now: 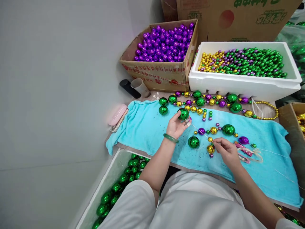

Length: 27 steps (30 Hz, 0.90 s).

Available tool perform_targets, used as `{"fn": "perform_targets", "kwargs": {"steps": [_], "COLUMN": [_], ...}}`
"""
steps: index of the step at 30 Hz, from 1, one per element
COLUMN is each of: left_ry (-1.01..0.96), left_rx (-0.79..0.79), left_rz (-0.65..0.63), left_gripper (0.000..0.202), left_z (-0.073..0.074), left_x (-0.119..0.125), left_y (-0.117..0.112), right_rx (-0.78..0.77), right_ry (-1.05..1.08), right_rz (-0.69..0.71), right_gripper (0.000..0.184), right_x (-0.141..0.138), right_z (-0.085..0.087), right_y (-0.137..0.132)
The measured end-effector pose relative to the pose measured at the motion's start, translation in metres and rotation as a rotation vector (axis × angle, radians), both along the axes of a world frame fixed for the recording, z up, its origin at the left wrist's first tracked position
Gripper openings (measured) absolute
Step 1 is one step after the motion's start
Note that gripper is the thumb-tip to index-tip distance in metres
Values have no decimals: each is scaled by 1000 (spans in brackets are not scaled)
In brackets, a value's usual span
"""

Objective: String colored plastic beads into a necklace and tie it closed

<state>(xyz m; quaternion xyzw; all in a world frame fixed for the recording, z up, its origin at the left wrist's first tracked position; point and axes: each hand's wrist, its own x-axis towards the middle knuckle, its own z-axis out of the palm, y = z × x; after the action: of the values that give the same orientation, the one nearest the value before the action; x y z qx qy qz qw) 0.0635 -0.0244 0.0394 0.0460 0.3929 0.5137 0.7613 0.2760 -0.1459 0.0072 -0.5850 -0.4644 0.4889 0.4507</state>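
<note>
My left hand [177, 125] grips a large shiny green bead [183, 114] above the blue towel [147, 127]. A thin pale string [199, 129] runs from that bead to my right hand [226, 151], whose thumb and forefinger pinch it beside a small gold bead [210, 139]. Just below hang or lie a larger gold bead [210, 149] and a small purple bead [211, 155]; I cannot tell which. Another large green bead [193, 142] rests on the towel between my hands. Beyond my right hand stretches a row with a green bead [228, 129] and a purple bead [243, 140].
At the back stand a cardboard box [157, 71] of purple beads and a white foam box [243, 83] of mixed small beads. A finished-looking bead necklace [235, 107] lies before them. Pink scissors [244, 158] are by my right hand; a foam box [95, 197] of green beads is lower left.
</note>
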Motion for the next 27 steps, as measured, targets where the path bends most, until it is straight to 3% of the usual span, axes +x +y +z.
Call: {"fn": "perform_targets", "kwargs": {"steps": [13,22,27], "left_ry": [-10,2,25], "left_rx": [-18,9,112], "left_rz": [149,125,117], "left_gripper": [4,3,7], "left_z": [1,0,-2], "left_x": [13,14,16], "left_y": [-2,-4,-5], "right_rx": [-33,-15,0], "right_ry": [-20,-30,-51], "right_rz": [-17,-54,-52], "right_gripper": [22,20,17], "right_x": [0,0,9], "right_z": [-9,-3,1], "right_y": [-4,-1,1]}}
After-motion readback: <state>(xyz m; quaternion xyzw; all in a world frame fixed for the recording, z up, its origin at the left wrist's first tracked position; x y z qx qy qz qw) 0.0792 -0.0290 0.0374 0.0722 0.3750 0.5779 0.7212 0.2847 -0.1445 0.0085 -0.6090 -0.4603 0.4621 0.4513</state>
